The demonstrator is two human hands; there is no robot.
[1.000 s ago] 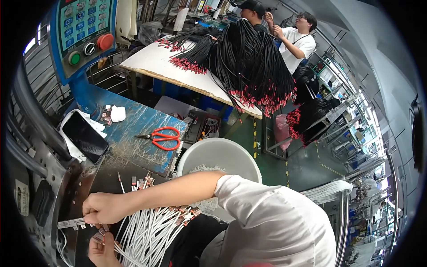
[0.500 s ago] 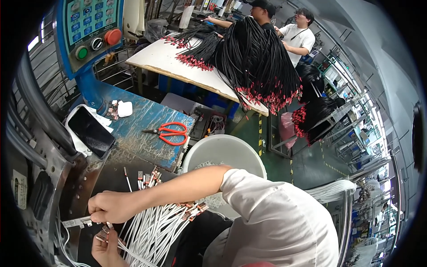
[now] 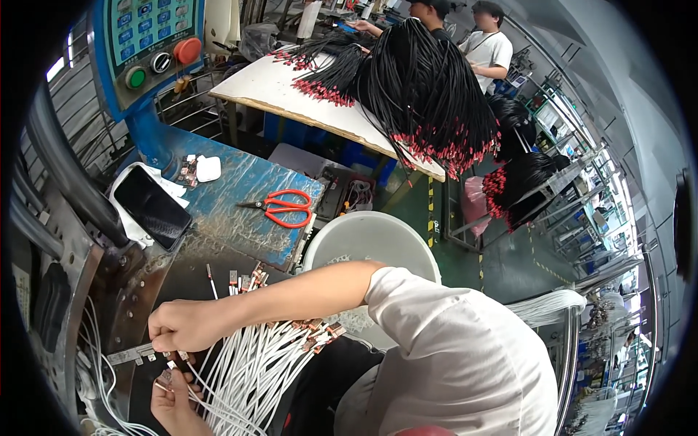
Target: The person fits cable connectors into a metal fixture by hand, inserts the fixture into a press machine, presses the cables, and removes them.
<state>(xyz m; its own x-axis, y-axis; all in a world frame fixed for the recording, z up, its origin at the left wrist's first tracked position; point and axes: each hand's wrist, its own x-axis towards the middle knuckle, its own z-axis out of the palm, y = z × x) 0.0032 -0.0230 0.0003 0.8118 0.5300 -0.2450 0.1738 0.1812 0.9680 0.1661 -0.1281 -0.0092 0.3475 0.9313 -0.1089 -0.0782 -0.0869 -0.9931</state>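
Observation:
My right hand [image 3: 187, 327] is closed in a pinch just above a slotted metal strip [image 3: 129, 354], its fingertips down at the strip's right end. What it pinches is hidden. Below it my left hand [image 3: 174, 408] grips white cables with bare metal connectors [image 3: 166, 378] showing between thumb and fingers. Beside both hands lies a thick bundle of white cables [image 3: 251, 374], with copper-coloured and orange connector ends [image 3: 320, 334] at its far side. More white cables [image 3: 104, 389] hang in loops left of my left hand.
Red-handled scissors [image 3: 286, 209] and a black phone [image 3: 153, 208] lie on the blue worktop [image 3: 236, 174]. A white bucket [image 3: 371, 221] stands beyond my right forearm. At upper left is a control panel [image 3: 145, 43]. Black cables [image 3: 422, 94] cover a far table, with two people behind it.
The view has shifted slightly. My right hand sits a little higher off my left hand, and more white cable loops show at lower left. Both hands stay closed by the metal strip.

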